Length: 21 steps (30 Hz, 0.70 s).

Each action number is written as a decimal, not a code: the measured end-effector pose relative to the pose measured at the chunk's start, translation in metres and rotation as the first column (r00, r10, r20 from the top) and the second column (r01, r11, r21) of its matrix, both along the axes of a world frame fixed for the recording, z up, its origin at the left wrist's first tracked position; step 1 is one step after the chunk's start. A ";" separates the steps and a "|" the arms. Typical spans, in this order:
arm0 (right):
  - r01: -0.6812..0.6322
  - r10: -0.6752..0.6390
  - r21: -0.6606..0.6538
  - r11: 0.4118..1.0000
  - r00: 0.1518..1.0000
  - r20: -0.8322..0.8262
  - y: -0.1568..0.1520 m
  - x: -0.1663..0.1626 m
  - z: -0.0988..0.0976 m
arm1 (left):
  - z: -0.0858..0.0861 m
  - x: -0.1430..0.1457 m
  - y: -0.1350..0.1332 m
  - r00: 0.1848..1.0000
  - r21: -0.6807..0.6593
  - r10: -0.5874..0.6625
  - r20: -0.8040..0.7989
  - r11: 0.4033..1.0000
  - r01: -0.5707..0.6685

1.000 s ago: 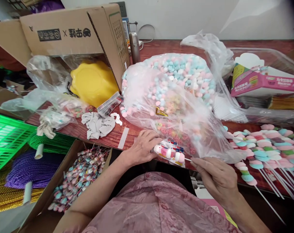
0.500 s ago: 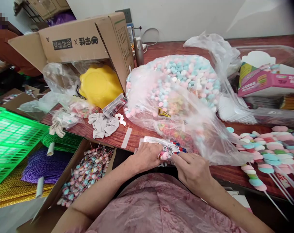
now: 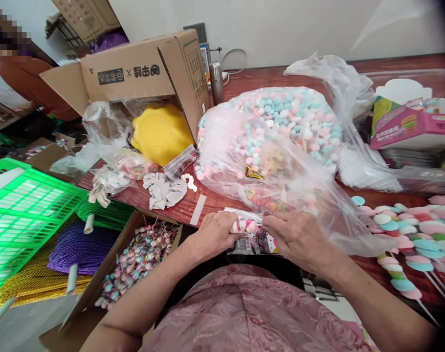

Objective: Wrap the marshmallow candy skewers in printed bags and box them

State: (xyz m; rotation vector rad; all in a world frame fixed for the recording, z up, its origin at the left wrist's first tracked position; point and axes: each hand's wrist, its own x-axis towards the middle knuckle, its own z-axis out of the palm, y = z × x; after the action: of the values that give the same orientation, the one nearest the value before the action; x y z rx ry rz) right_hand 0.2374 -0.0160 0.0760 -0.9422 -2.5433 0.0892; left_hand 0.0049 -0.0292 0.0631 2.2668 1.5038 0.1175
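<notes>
At the near edge of the red-brown table (image 3: 365, 198) my left hand (image 3: 215, 232) and my right hand (image 3: 298, 237) meet over a marshmallow skewer (image 3: 244, 226) that lies in a small printed clear wrapper (image 3: 257, 242). Both hands are closed on it, the left at its left end, the right at its right end, where the fingers hide the stick. Just behind the hands lies a big clear bag of pink, blue and white marshmallows (image 3: 281, 132).
Finished skewers (image 3: 409, 232) lie at the right. A cardboard box of wrapped skewers (image 3: 138, 256) sits below the table's left. A yellow bowl (image 3: 160, 132) lies in a tipped carton (image 3: 142, 73). Green crate (image 3: 20, 205), purple and gold cord spools (image 3: 72, 244), pink boxes (image 3: 413, 127); another person at far left.
My right hand has slid left from the stick's end up to the wrapper and met my left hand. The skewer now sits deeper between both hands. The view has shifted right.
</notes>
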 end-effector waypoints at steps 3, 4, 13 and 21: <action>0.024 -0.023 -0.024 0.999 0.998 0.060 0.001 0.003 0.000 | -0.006 -0.005 -0.002 0.998 0.007 0.027 -0.051 1.000 -0.027; 0.033 -0.030 -0.033 0.999 0.997 0.068 0.002 0.005 0.001 | -0.008 -0.008 -0.002 0.998 0.004 0.028 -0.054 1.000 -0.027; -0.111 0.117 -0.056 0.992 0.988 0.106 0.003 -0.011 0.006 | -0.001 0.002 -0.004 0.987 -0.151 0.001 0.163 0.988 0.024; -0.145 0.123 -0.155 0.977 0.982 -0.142 0.009 -0.020 0.006 | 0.003 0.008 -0.005 0.754 -0.387 0.181 0.632 0.916 0.104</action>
State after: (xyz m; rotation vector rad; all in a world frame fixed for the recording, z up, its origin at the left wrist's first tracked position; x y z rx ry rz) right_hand 0.2170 -0.0073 0.0821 -0.7942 -2.5022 0.3947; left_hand 0.0125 -0.0345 0.0666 1.6035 1.0601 0.5182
